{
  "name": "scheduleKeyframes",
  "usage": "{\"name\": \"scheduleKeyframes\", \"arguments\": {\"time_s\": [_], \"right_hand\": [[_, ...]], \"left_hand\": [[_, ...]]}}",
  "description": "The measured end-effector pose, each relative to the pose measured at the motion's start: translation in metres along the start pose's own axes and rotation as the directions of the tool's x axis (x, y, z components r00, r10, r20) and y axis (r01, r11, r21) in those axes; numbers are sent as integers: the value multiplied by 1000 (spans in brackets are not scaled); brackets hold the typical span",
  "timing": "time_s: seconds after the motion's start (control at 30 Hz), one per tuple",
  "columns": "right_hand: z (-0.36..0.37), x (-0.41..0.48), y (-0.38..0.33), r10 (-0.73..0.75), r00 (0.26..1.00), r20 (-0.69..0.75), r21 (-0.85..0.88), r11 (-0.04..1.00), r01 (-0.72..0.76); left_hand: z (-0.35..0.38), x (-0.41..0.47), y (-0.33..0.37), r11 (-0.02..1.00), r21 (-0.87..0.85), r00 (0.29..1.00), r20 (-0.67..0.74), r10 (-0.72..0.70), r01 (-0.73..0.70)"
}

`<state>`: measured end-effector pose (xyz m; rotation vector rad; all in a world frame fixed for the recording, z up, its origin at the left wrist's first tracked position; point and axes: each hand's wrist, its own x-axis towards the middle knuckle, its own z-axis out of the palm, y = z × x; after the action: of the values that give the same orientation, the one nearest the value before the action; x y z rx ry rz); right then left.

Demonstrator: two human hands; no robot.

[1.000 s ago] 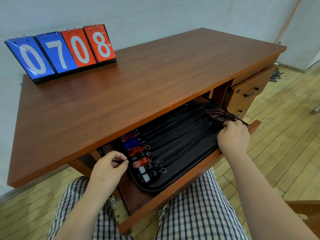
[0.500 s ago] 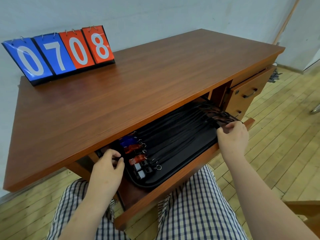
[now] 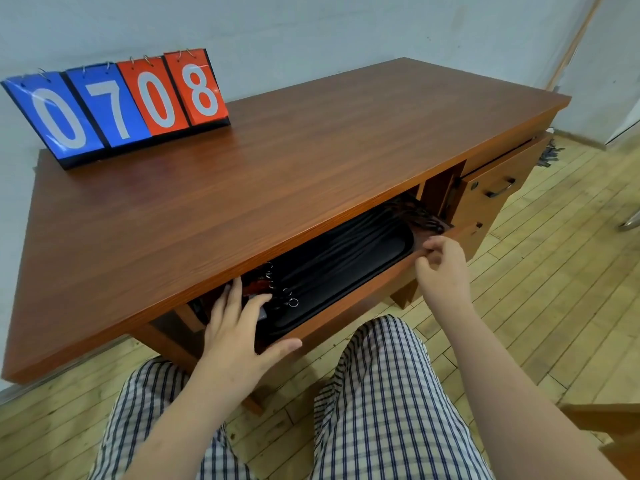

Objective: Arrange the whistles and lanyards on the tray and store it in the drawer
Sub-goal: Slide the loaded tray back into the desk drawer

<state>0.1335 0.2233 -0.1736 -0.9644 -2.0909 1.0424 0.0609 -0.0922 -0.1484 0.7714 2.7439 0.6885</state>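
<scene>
Pale plank floor [image 3: 519,306] and checked trousers [image 3: 381,393] are seen nearest; the person is seated at a desk.

- Left hand [image 3: 235,337]: fingers straight and spread, nothing gripped. It is laid over the left end of the shallow pull-out wooden drawer [image 3: 346,311], with the fingertips reaching under the desk edge and the thumb stretched along the drawer front.
- Black rounded plastic tray [image 3: 332,303]: seated inside the drawer, which is only partly out.
- Black cord lanyards [image 3: 346,258]: laid lengthwise along the tray. Their loose ends [image 3: 419,213] are spilled past the tray's right end.
- Coloured plastic whistles [image 3: 258,285]: at the left end, mostly hidden by the left hand and the desk edge. Small metal rings [image 3: 293,302] are visible beside them.
- Right hand [image 3: 443,268]: fingers loosely curled at the drawer's right front corner, thumb at the edge. Whether the edge is pinched cannot be told.
- Further back: reddish-brown wooden desk top [image 3: 311,161], blue-and-red flip scoreboard [image 3: 121,102] reading 0708, grey wall [image 3: 346,29].

Step judged: arranging is done and the drawer is to be closed. For the next move, an even push on the front is needed, with the left fingertips drawn clear of the gap first. The loose lanyard ends may snag.
</scene>
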Motion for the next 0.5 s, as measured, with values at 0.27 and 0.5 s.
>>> {"name": "scheduleKeyframes", "arguments": {"time_s": [0.27, 0.5], "right_hand": [[20, -14, -8, -61, 969, 239, -177, 979, 105], [63, -46, -11, -192, 938, 288, -351, 891, 290]], "left_hand": [[4, 7, -8, 997, 82, 995, -99, 5, 3], [12, 13, -10, 987, 119, 968, -215, 128, -104]]}}
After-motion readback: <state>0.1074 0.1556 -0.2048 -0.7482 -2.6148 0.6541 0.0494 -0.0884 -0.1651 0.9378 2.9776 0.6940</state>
